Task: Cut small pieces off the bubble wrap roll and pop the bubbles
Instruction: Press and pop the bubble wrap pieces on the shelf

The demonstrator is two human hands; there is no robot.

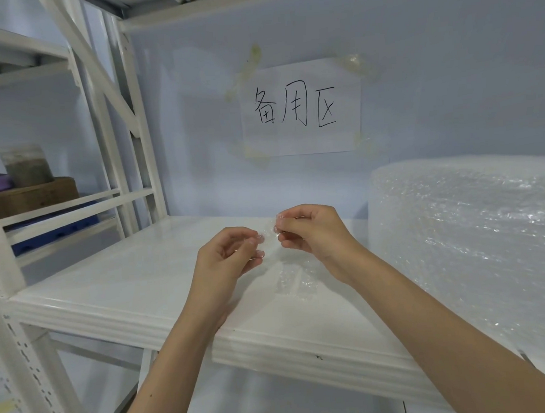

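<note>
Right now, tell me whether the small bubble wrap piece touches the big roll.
Apart. The head view shows the bubble wrap piece pinched between the left hand and right hand, with bare white shelf between it and the bubble wrap roll.

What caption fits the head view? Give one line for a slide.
Left hand and right hand pinch a small clear bubble wrap piece above the white metal shelf, beside the large bubble wrap roll.

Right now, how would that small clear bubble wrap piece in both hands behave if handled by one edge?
Probably floppy: the small clear bubble wrap piece droops below the left hand and right hand pinching its top. Likely very light, since fingertip pinches carry it. Possibly slippery, as the film looks glossy.
</note>
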